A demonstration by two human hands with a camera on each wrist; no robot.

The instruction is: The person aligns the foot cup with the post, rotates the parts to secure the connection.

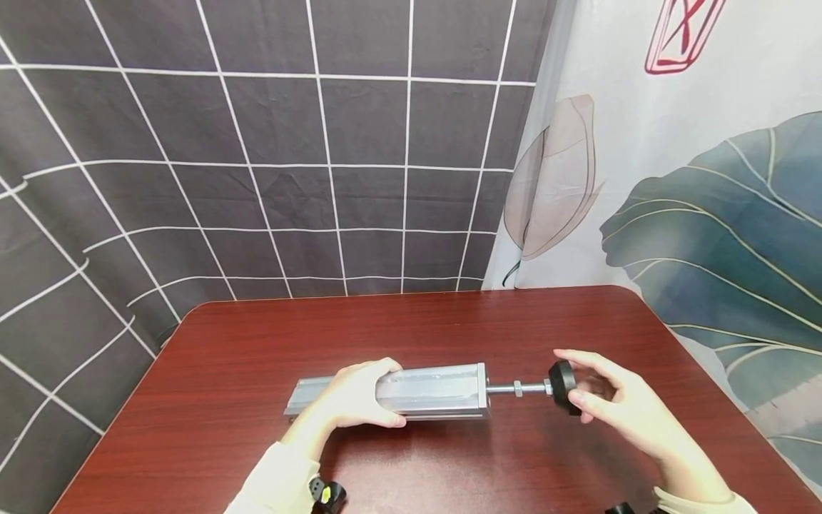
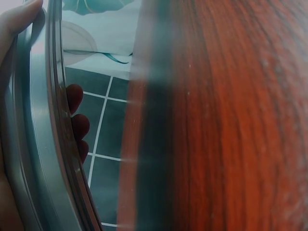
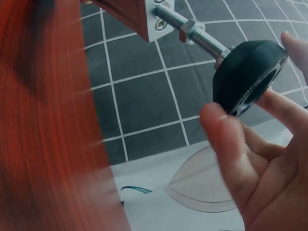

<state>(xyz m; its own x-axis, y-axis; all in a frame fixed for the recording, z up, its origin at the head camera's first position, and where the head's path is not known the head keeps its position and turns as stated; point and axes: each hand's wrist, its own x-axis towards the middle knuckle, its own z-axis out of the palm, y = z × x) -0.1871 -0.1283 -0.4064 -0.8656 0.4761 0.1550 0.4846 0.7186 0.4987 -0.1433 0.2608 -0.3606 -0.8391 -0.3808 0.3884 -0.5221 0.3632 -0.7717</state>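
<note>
My left hand point(image 1: 353, 394) grips a silver aluminium profile point(image 1: 437, 389), thumb on the near side and fingers over the far side. In the left wrist view, fingertips point(image 2: 79, 126) show past the profile's edge. The profile is held roughly level above the table, its end plate point(image 3: 156, 24) facing right. Out of that plate runs a threaded rod point(image 1: 503, 389) carrying a hex nut point(image 1: 518, 388), with a black round levelling foot point(image 1: 560, 387) at its end. My right hand point(image 1: 632, 410) pinches the foot's rim between thumb and fingers. The right wrist view shows the foot's hollow, ridged underside.
A reddish-brown wooden table point(image 1: 257, 335) with rounded far corners lies below. Behind it hangs a dark grey curtain point(image 1: 270, 200) with white grid lines. A white curtain with leaf prints point(image 1: 719, 235) hangs at the right.
</note>
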